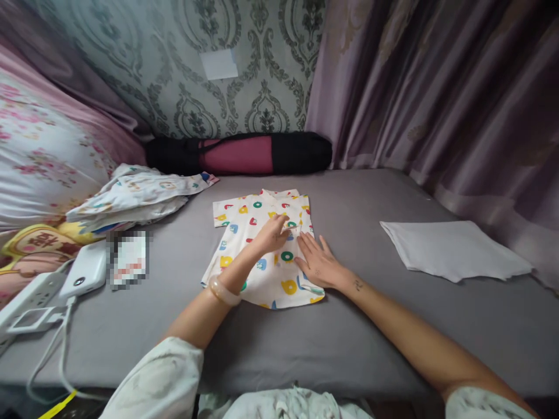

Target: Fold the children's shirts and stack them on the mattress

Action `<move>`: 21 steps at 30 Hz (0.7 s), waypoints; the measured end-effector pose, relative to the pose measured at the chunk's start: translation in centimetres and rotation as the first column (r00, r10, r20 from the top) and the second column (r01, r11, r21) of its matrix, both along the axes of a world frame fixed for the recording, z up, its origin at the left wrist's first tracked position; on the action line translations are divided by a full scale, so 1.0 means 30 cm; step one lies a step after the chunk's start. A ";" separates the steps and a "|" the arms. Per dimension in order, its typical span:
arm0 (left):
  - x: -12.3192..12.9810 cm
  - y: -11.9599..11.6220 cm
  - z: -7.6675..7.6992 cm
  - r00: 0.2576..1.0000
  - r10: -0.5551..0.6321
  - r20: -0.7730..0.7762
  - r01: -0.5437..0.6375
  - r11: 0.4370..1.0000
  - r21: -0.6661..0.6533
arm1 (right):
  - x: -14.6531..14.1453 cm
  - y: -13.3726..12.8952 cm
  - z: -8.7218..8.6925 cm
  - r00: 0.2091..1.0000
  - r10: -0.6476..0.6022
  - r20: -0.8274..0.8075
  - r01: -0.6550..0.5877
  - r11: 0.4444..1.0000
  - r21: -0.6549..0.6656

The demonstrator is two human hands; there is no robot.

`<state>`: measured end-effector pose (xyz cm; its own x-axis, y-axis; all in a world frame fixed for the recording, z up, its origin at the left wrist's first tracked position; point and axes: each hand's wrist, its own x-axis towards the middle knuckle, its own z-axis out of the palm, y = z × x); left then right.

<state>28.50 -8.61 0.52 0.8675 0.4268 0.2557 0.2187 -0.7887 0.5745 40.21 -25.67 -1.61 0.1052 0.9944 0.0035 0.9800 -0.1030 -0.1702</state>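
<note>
A small white short-sleeved shirt (238, 247) lies spread on the grey sheet before me, printed with colourful letters and figures. Its left sleeve sticks out, while the right side looks folded inward along a straight edge. My left hand (276, 231) rests over the middle of the shirt, fingers loosely bent and thumb apart from them. Flat on the folded right side is my right hand (319, 265), its fingers spread and touching the cloth. Neither hand appears to grip anything. Part of the shirt is hidden beneath both hands.
A white folded cloth (454, 249) lies to the right. On the left are a pile of printed clothes (142, 195), a white power bank (87, 267), a power strip (37, 302) with cables and a blurred packet (130, 259). A black-and-red long bag (238, 155) lines the wall.
</note>
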 end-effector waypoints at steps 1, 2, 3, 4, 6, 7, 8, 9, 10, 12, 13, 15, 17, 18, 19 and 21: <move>-0.022 -0.028 -0.008 1.000 -0.029 0.003 0.029 1.000 0.006 | 0.000 0.000 -0.009 1.000 0.000 0.002 0.000 1.000 -0.007; -0.044 -0.056 -0.017 0.998 -0.057 0.005 0.057 0.998 0.007 | 0.003 -0.001 -0.015 1.000 -0.001 0.001 0.001 1.000 -0.011; -0.064 -0.085 -0.025 0.996 -0.085 0.007 0.085 0.996 0.007 | 0.010 0.000 -0.017 1.000 0.002 -0.002 -0.002 1.000 -0.013; -0.083 -0.114 -0.032 0.993 -0.116 0.006 0.116 0.993 0.006 | 0.021 0.003 -0.014 1.000 0.009 -0.008 -0.009 1.000 -0.013; -0.111 -0.169 -0.039 0.989 -0.146 -0.008 0.146 0.989 0.004 | 0.052 0.023 0.010 0.999 0.021 -0.036 -0.021 1.000 -0.016; -0.120 -0.195 -0.038 0.989 -0.147 -0.023 0.147 0.989 0.008 | 0.070 0.042 0.029 0.998 0.013 -0.053 -0.014 1.000 -0.011; -0.126 -0.219 -0.035 0.990 -0.133 -0.039 0.134 0.991 0.015 | 0.086 0.065 0.048 0.998 -0.005 -0.069 0.006 1.000 0.007; -0.128 -0.241 -0.029 0.992 -0.110 -0.057 0.112 0.993 0.026 | 0.100 0.093 0.066 0.996 -0.036 -0.077 0.039 0.999 0.038; -0.129 -0.260 -0.022 0.993 -0.083 -0.078 0.086 0.996 0.037 | 0.111 0.125 0.081 0.995 -0.068 -0.079 0.074 0.995 0.073; -0.124 -0.291 -0.010 0.993 -0.034 -0.114 0.040 0.998 0.056 | 0.120 0.196 0.093 0.991 -0.114 -0.069 0.120 0.988 0.101; -0.121 -0.303 -0.005 0.991 -0.022 -0.131 0.030 0.998 0.060 | 0.120 0.233 0.091 0.990 -0.124 -0.060 0.129 0.988 0.083; -0.117 -0.320 -0.001 0.987 -0.032 -0.158 0.041 0.997 0.059 | 0.115 0.306 0.073 0.991 -0.129 -0.044 0.129 0.991 0.016; -0.117 -0.332 -0.002 0.982 -0.063 -0.180 0.073 0.996 0.048 | 0.108 0.375 0.051 0.992 -0.123 -0.025 0.122 0.992 -0.031; -0.119 -0.336 -0.005 0.979 -0.082 -0.189 0.091 0.995 0.041 | 0.107 0.406 0.042 0.993 -0.120 -0.014 0.119 0.992 -0.042; -0.122 -0.339 -0.008 0.976 -0.099 -0.196 0.108 0.994 0.034 | 0.107 0.434 0.036 0.993 -0.117 -0.002 0.117 0.992 -0.048; -0.128 -0.343 -0.016 0.971 -0.133 -0.200 0.140 0.990 0.024 | 0.112 0.481 0.029 0.993 -0.119 0.015 0.120 0.991 -0.054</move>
<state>24.66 -18.91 0.04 0.9518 0.2942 0.0871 0.2136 -0.8390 0.5004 43.56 -11.25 -0.72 0.2233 0.9735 -0.0490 0.9620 -0.2282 -0.1497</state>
